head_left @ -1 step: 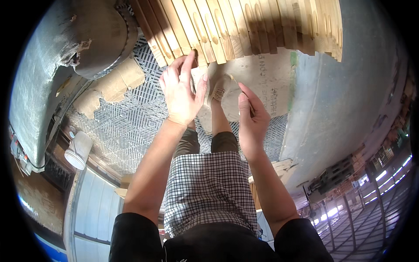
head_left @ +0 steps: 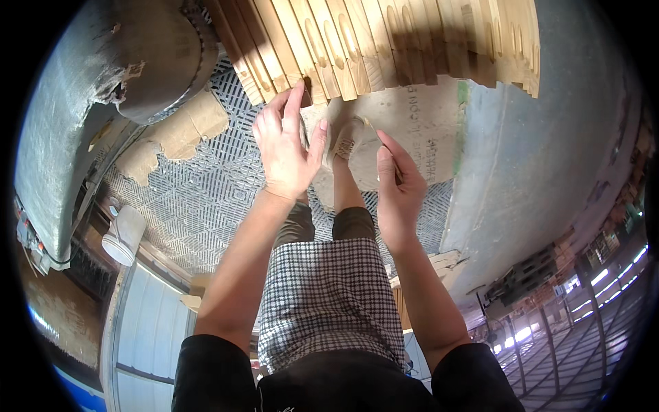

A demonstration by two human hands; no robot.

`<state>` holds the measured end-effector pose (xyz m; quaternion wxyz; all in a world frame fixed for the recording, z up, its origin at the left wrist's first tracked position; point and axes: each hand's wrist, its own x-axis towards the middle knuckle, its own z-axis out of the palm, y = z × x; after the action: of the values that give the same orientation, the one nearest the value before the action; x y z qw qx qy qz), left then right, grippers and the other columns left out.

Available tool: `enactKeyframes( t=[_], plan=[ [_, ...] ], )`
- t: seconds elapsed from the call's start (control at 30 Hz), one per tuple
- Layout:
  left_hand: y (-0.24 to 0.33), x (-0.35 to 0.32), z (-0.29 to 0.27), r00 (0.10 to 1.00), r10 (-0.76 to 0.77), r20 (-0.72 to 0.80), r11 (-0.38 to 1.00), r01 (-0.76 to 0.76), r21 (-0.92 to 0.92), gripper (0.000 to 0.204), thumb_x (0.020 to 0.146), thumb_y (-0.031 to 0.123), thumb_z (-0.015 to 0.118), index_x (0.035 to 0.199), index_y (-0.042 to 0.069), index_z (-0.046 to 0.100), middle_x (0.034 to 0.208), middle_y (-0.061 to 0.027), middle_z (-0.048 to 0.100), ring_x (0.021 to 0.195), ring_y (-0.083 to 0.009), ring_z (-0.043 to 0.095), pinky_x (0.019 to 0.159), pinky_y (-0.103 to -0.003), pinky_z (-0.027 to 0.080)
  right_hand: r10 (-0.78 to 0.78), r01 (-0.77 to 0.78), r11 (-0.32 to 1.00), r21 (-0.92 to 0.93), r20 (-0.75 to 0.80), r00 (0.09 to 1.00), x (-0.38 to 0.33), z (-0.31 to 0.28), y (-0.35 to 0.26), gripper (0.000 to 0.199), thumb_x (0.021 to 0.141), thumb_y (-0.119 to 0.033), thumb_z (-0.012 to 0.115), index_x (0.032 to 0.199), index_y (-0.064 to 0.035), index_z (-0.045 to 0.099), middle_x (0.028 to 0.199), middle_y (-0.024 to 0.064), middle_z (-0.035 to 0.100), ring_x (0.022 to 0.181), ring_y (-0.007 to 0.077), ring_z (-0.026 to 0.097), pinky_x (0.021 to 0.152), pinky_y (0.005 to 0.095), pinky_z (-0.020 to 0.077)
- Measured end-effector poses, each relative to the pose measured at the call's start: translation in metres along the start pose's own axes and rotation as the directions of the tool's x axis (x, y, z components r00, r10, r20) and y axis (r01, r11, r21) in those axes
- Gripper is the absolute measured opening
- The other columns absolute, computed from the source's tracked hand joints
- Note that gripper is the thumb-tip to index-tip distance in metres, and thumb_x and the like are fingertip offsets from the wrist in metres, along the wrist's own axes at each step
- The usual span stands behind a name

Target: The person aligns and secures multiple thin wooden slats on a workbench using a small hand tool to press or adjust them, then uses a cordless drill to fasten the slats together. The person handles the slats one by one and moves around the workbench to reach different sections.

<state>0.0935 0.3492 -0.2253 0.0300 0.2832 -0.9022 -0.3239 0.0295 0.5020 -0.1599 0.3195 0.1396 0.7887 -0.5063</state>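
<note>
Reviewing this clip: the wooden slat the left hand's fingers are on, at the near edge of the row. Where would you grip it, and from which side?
Probably by its near end, coming from the person's side. The wooden slats lie packed edge to edge, so their long sides are shut in; only the cut ends by the left hand are exposed. The right hand hangs apart, below the row. Pinch the end top and bottom, then draw it out lengthwise.

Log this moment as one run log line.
left hand: fingertips on end of wooden slats | right hand: holding thin slat edge-on | cardboard sheet on plastic grid floor mat
</note>
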Motion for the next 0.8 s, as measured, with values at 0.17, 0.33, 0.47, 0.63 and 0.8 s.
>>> enactKeyframes(
  t=[0.17, 0.33, 0.47, 0.63, 0.8],
  plan=[
    [-0.001, -0.02, 0.007, 0.995, -0.07, -0.065, 0.994, 0.074, 0.075, 0.069, 0.089, 0.024, 0.069, 0.15, 0.004, 0.044, 0.129, -0.0176, 0.051, 0.116, -0.0352, 0.048, 0.103, -0.047, 0.037, 0.057, -0.057, 0.998, 0.008, -0.002, 0.998, -0.001, -0.002, 0.004, 0.028, 0.104, -0.015, 0.061, 0.127, -0.002, 0.068, 0.115, 0.0065, 0.071, 0.102, 0.0098, 0.063, 0.093, 0.024, 0.0484],
    [-0.008, -0.01, 0.008, 0.996, -0.041, -0.073, 0.987, 0.052, 0.15, 0.072, 0.09, 0.03, 0.067, 0.152, 0.005, 0.041, 0.13, -0.0161, 0.051, 0.118, -0.0339, 0.048, 0.103, -0.047, 0.035, 0.043, -0.043, 0.999, 0.027, 0.006, 0.999, -0.002, 0.0, 0.004, 0.028, 0.103, -0.015, 0.061, 0.127, -0.0017, 0.068, 0.114, 0.0056, 0.071, 0.099, 0.0083, 0.062, 0.091, 0.0225, 0.0484],
    [-0.003, 0.005, 0.006, 0.998, -0.033, -0.048, 0.973, 0.043, 0.228, 0.07, 0.091, 0.033, 0.067, 0.152, 0.008, 0.044, 0.128, -0.0177, 0.051, 0.116, -0.0355, 0.047, 0.103, -0.048, 0.037, 0.028, -0.028, 1.0, -0.008, 0.019, 0.999, -0.002, 0.003, 0.003, 0.028, 0.103, -0.014, 0.061, 0.128, -0.0023, 0.068, 0.112, 0.0047, 0.071, 0.097, 0.0078, 0.062, 0.089, 0.0221, 0.0486],
    [-0.006, 0.011, 0.011, 0.995, -0.075, -0.065, 0.963, 0.089, 0.254, 0.071, 0.091, 0.038, 0.068, 0.152, 0.01, 0.046, 0.129, -0.0162, 0.052, 0.118, -0.0348, 0.046, 0.103, -0.047, 0.037, 0.022, -0.021, 1.0, -0.022, 0.034, 0.999, -0.002, 0.006, 0.002, 0.029, 0.103, -0.015, 0.062, 0.128, -0.0037, 0.068, 0.109, 0.0038, 0.07, 0.093, 0.0072, 0.061, 0.086, 0.022, 0.0487],
    [-0.013, 0.004, -0.002, 1.0, 0.001, 0.01, 0.984, -0.003, 0.18, 0.065, 0.091, 0.036, 0.069, 0.148, 0.011, 0.051, 0.13, -0.0158, 0.053, 0.117, -0.0352, 0.05, 0.104, -0.047, 0.038, 0.013, -0.013, 1.0, -0.01, 0.037, 0.999, -0.004, 0.006, 0.008, 0.028, 0.103, -0.016, 0.062, 0.128, -0.0041, 0.068, 0.105, 0.0044, 0.069, 0.09, 0.0084, 0.06, 0.084, 0.024, 0.049]
  ],
)
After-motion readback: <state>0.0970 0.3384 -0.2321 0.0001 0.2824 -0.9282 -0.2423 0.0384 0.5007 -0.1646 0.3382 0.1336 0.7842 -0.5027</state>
